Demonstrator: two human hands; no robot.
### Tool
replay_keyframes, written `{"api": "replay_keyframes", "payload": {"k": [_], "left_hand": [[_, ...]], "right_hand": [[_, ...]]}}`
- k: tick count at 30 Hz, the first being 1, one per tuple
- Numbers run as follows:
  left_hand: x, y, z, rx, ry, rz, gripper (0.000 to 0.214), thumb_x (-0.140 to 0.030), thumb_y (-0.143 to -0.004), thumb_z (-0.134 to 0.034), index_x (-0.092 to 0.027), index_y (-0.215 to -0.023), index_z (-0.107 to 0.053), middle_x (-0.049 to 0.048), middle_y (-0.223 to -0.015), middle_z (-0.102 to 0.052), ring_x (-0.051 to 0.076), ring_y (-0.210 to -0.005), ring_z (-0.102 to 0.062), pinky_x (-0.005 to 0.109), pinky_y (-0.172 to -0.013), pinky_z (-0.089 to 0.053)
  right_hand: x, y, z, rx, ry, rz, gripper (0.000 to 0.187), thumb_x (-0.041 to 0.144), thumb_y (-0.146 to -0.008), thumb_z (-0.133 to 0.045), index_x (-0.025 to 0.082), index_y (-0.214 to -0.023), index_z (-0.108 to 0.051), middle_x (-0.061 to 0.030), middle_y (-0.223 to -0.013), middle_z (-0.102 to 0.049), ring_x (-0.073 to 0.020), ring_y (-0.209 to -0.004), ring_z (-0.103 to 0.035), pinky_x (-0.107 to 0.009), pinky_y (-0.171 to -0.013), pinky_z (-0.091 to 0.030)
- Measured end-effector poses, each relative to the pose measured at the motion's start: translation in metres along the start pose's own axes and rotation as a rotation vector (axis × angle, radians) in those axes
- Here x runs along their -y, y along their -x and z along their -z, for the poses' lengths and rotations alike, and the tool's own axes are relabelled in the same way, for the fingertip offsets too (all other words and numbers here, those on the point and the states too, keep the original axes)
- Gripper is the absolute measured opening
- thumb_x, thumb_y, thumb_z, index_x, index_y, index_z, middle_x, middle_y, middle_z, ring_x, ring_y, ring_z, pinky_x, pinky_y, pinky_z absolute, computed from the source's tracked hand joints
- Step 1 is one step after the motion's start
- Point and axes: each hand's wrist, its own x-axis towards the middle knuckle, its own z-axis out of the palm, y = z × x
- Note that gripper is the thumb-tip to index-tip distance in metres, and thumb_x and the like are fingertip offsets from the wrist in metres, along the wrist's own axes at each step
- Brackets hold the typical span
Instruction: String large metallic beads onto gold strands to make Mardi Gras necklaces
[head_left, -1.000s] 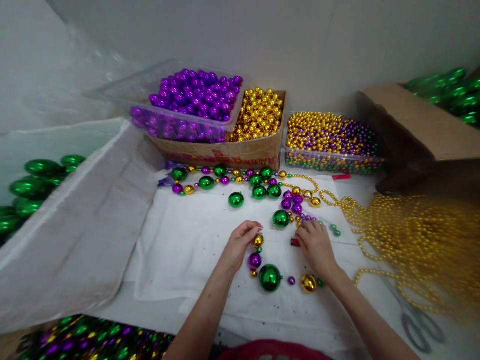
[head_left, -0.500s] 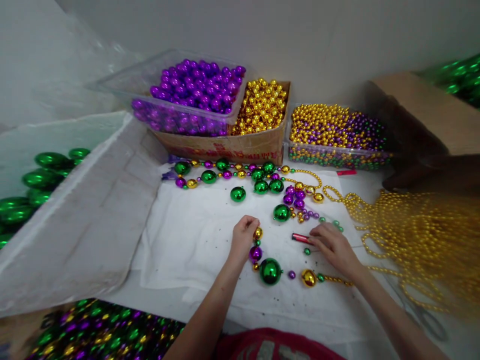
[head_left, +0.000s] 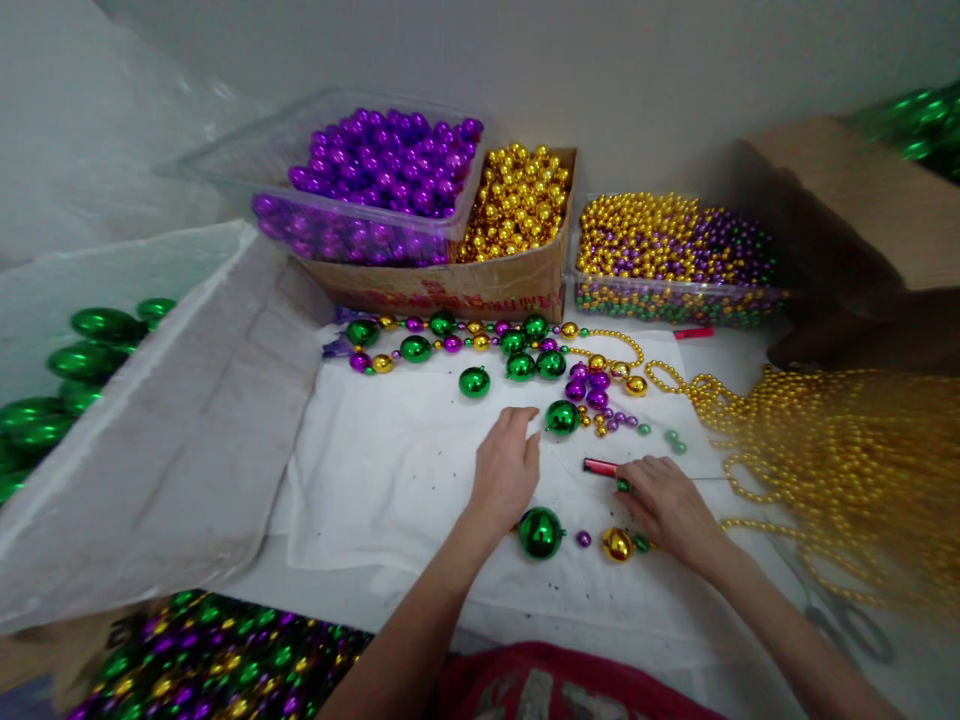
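My left hand (head_left: 507, 468) lies over the white cloth (head_left: 390, 480) with fingers stretched toward a large green bead (head_left: 562, 417); it covers the upper beads of the strand. My right hand (head_left: 667, 505) is curled, its fingertips pinching a small green bead (head_left: 622, 485) beside a red lighter (head_left: 600, 467). Below the hands lie a big green bead (head_left: 540, 532), a small purple bead (head_left: 583, 539) and a gold bead (head_left: 617, 545) of the strand. Further back, a finished strand of green, purple and gold beads (head_left: 465, 345) lies across the cloth.
A clear tub of purple beads (head_left: 382, 175), a cardboard box of gold beads (head_left: 517, 205) and a tub of small mixed beads (head_left: 667, 250) stand at the back. Gold bead strands (head_left: 832, 470) pile at right beside scissors (head_left: 855, 625). Green beads (head_left: 67, 370) lie at left.
My left hand has let go of the gold bead and moved up and right, opening toward the large green bead. My right hand has slid down to a small green bead by the lighter.
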Motion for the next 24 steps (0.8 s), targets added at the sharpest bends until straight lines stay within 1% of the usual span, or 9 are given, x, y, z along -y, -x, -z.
{"api": "replay_keyframes", "payload": {"k": [3, 5, 7, 9, 12, 16, 19, 21, 24], "left_hand": [[-0.025, 0.009, -0.024, 0.350, 0.173, -0.068, 0.029, -0.021, -0.086, -0.045, -0.020, -0.112, -0.058, 0.0062, -0.097, -0.064, 0.018, -0.087, -0.058, 0.031, -0.081, -0.045], [-0.029, 0.013, -0.040, 0.557, 0.292, 0.019, 0.030, -0.022, -0.086, -0.042, -0.019, -0.112, -0.057, 0.0031, -0.081, -0.064, 0.015, -0.069, -0.058, 0.028, -0.067, -0.046], [-0.024, 0.015, -0.050, 0.654, 0.364, 0.133, 0.028, -0.025, -0.086, -0.040, -0.017, -0.105, -0.059, -0.0005, -0.067, -0.057, 0.013, -0.056, -0.052, 0.025, -0.055, -0.041], [-0.017, 0.016, -0.051, 0.652, 0.392, 0.176, 0.021, -0.028, -0.084, -0.045, -0.015, -0.088, -0.060, -0.0034, -0.060, -0.050, 0.010, -0.052, -0.045, 0.022, -0.050, -0.034], [-0.011, 0.015, -0.043, 0.612, 0.401, 0.140, 0.016, -0.027, -0.077, -0.055, -0.014, -0.068, -0.057, -0.0048, -0.058, -0.043, 0.008, -0.054, -0.037, 0.021, -0.050, -0.026], [-0.012, 0.016, -0.031, 0.635, 0.449, 0.186, 0.018, -0.028, -0.076, -0.057, -0.013, -0.068, -0.059, -0.0053, -0.056, -0.041, 0.007, -0.054, -0.033, 0.021, -0.049, -0.021], [-0.015, 0.018, -0.027, 0.645, 0.523, 0.259, 0.020, -0.032, -0.074, -0.060, -0.013, -0.069, -0.060, -0.0058, -0.055, -0.041, 0.007, -0.051, -0.031, 0.021, -0.048, -0.021], [-0.017, 0.018, -0.026, 0.645, 0.588, 0.325, 0.021, -0.035, -0.072, -0.062, -0.013, -0.069, -0.061, -0.0064, -0.053, -0.041, 0.006, -0.048, -0.031, 0.021, -0.046, -0.020], [-0.019, 0.019, -0.025, 0.632, 0.679, 0.411, 0.023, -0.037, -0.069, -0.064, -0.014, -0.068, -0.060, -0.0078, -0.048, -0.038, 0.006, -0.044, -0.028, 0.021, -0.045, -0.018]], "right_hand": [[0.005, -0.001, 0.001, -0.008, -0.073, 0.005, 0.009, 0.018, -0.092, -0.049, 0.019, -0.101, -0.051, -0.0047, -0.087, -0.055, -0.0194, -0.078, -0.052, -0.032, -0.069, -0.042], [0.009, -0.001, 0.002, -0.031, -0.108, -0.006, 0.014, 0.018, -0.093, -0.048, 0.020, -0.106, -0.050, -0.0046, -0.090, -0.054, -0.0181, -0.081, -0.054, -0.029, -0.070, -0.044], [0.012, 0.000, 0.005, -0.062, -0.127, -0.026, 0.015, 0.018, -0.094, -0.047, 0.020, -0.108, -0.049, -0.0044, -0.090, -0.053, -0.0180, -0.082, -0.054, -0.029, -0.071, -0.044], [0.014, 0.001, 0.009, -0.069, -0.149, -0.038, 0.012, 0.021, -0.094, -0.047, 0.021, -0.106, -0.050, -0.0040, -0.088, -0.053, -0.0180, -0.080, -0.054, -0.029, -0.069, -0.044], [0.020, 0.002, 0.016, -0.029, -0.159, -0.028, 0.008, 0.026, -0.094, -0.049, 0.021, -0.099, -0.052, -0.0042, -0.089, -0.054, -0.0183, -0.079, -0.055, -0.030, -0.068, -0.043], [0.028, -0.002, 0.024, 0.017, -0.111, 0.003, 0.008, 0.028, -0.093, -0.050, 0.021, -0.092, -0.053, -0.0047, -0.091, -0.057, -0.0191, -0.080, -0.056, -0.030, -0.068, -0.042], [0.031, -0.004, 0.028, 0.055, -0.186, -0.004, 0.010, 0.029, -0.094, -0.049, 0.021, -0.092, -0.055, -0.0034, -0.088, -0.060, -0.0183, -0.079, -0.057, -0.029, -0.067, -0.042], [0.030, -0.005, 0.029, 0.071, -0.264, -0.039, 0.011, 0.030, -0.093, -0.050, 0.022, -0.099, -0.057, -0.0025, -0.087, -0.062, -0.0180, -0.078, -0.058, -0.029, -0.067, -0.042], [0.030, -0.005, 0.028, 0.079, -0.325, -0.106, 0.027, 0.031, -0.089, -0.056, 0.024, -0.115, -0.055, -0.0033, -0.092, -0.066, -0.0181, -0.074, -0.059, -0.029, -0.065, -0.044]]}}
